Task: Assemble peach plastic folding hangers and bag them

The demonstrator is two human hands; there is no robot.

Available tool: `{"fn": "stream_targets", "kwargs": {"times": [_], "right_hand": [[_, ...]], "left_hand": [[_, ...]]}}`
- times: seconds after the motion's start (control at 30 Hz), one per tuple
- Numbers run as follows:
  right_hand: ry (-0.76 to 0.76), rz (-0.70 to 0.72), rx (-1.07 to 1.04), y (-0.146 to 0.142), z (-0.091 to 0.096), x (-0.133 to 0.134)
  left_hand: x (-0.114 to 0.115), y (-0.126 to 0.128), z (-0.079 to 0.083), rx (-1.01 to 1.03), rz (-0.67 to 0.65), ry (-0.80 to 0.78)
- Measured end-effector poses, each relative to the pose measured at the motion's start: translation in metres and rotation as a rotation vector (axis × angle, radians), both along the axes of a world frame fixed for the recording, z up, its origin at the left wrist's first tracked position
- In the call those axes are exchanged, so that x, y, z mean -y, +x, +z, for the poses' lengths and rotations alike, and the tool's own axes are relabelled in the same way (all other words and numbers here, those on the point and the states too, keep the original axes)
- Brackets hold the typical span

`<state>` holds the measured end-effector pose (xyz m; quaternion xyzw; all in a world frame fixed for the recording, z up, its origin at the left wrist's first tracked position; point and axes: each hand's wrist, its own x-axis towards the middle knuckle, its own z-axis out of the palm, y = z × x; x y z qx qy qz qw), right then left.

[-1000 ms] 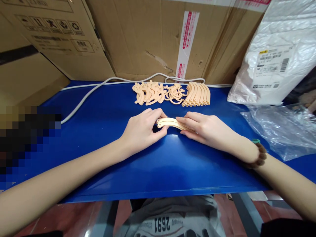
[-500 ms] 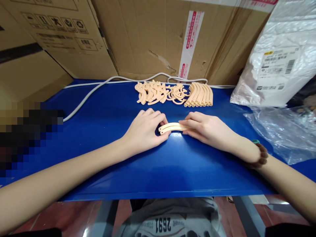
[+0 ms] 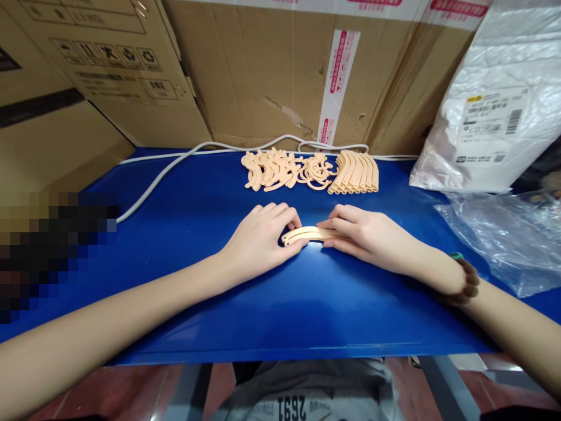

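Note:
A small stack of curved peach plastic strips (image 3: 307,234) lies on the blue table (image 3: 272,304). My left hand (image 3: 260,240) pinches its left end between thumb and fingers. My right hand (image 3: 366,237) holds its right end, fingers closed over the strips. Farther back lie a loose heap of the same peach pieces (image 3: 280,169) and a neat row of stacked curved strips (image 3: 357,172).
Cardboard boxes (image 3: 263,64) wall the back and left. A white cable (image 3: 175,166) runs along the table's rear. A white labelled bag (image 3: 486,111) and crumpled clear plastic (image 3: 504,234) sit at right. A blurred patch covers the left edge.
The strips have been lowered and pressed flat on the table, their ends squared up between both hands. The view has shifted slightly.

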<state>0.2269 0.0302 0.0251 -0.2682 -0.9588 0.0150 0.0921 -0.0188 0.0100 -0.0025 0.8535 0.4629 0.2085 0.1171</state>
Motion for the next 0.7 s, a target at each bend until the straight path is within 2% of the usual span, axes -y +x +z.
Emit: {"fn": "stream_targets", "kwargs": {"times": [0.1,0.23,0.4,0.57,0.7], "right_hand": [[0.048,-0.030,-0.012,0.003,0.004,-0.004],[0.166,-0.140,-0.043,0.007,0.016,-0.020],[0.272,-0.211,0.134,0.002,0.029,-0.065],[0.357,-0.239,0.250,-0.013,0.033,-0.116],[0.411,-0.220,0.295,-0.024,0.032,-0.141]], "left_hand": [[-0.001,-0.001,-0.003,0.054,-0.029,-0.054],[-0.003,-0.002,-0.005,0.123,-0.077,-0.068],[-0.004,-0.004,-0.002,0.125,-0.212,-0.080],[-0.006,-0.004,-0.002,0.099,-0.230,-0.071],[-0.006,-0.005,-0.003,0.095,-0.248,-0.068]]}}
